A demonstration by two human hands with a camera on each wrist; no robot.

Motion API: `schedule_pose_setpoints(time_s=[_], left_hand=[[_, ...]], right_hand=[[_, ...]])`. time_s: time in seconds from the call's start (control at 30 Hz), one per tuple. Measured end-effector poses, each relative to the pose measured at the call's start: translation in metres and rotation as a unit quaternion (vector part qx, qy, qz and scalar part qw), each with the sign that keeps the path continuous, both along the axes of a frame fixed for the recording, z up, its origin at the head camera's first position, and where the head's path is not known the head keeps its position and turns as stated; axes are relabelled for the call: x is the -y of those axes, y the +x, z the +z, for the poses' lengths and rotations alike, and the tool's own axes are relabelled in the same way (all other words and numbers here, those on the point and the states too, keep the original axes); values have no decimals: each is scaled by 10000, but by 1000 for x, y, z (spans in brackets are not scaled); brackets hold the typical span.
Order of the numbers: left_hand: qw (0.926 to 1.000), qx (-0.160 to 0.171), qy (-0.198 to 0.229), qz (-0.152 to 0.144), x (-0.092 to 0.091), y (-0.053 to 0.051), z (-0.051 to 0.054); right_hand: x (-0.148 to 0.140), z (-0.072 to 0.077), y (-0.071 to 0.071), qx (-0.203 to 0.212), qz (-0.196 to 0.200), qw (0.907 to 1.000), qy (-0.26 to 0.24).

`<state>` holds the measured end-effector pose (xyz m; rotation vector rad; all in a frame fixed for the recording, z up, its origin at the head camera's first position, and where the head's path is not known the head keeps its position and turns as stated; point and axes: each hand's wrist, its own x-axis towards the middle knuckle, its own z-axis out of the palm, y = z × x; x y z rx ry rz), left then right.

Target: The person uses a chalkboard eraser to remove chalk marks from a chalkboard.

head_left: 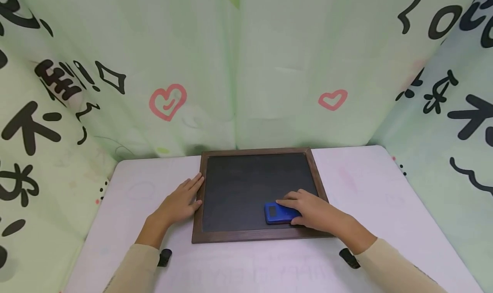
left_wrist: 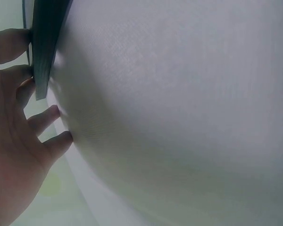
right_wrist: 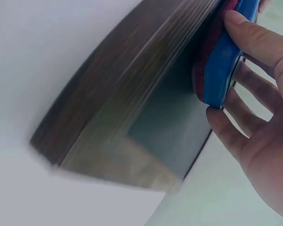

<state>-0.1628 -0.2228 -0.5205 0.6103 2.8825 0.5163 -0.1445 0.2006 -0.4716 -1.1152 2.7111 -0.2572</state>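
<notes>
A small chalkboard [head_left: 246, 190] with a brown wooden frame [head_left: 231, 236] lies on the white table. On its lower right part sits a blue eraser [head_left: 275, 214], which my right hand [head_left: 317, 213] grips from the right. In the right wrist view the thumb and fingers of my right hand [right_wrist: 269, 103] hold the eraser [right_wrist: 220, 70] by its sides; its dark red felt faces the board. My left hand [head_left: 179, 204] touches the left edge of the frame with extended fingers. The left wrist view shows the fingertips of my left hand [left_wrist: 16, 127] against the frame's edge [left_wrist: 45, 52].
The white table [head_left: 358, 181] extends around the board. Behind it and at both sides hangs a pale green curtain [head_left: 277, 70] with black writing and pink hearts. Black wrist straps [head_left: 164, 257] show at both sleeves.
</notes>
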Motion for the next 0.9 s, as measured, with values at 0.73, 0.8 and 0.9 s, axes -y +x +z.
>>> schedule_pose_setpoints(time_s=[0.73,0.8,0.9], left_hand=[[10000,65,10,-14,-2,0,5],[10000,63,15,3,-2,0,5],[9999,111,36,25,-3,1,6]], right_hand=[[-51,1,3,138,-446,9989,16],[-50,2,3,62,-426,9991,9],[-46,1,3,-128,-321,9994,10]])
